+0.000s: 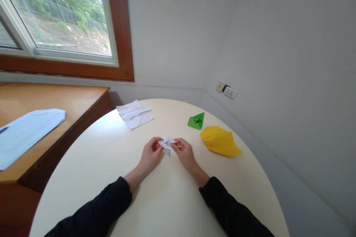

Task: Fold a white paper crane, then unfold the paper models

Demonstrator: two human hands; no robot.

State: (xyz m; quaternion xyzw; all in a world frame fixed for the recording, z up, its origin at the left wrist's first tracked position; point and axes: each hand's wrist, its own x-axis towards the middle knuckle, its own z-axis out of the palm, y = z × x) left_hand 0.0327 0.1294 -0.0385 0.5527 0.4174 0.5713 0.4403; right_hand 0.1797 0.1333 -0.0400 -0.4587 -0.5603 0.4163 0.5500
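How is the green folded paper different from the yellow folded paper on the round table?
The green folded paper is smaller and forms a neat triangle, while the yellow folded paper is larger, longer and more irregular in outline. The green one lies farther from the person, toward the wall; the yellow one lies nearer and more to the right. Both rest on the table, untouched, right of the hands.

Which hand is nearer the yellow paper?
Right. The right hand is just left of the yellow paper, apart from it; the left hand is farther left, beyond the white fold.
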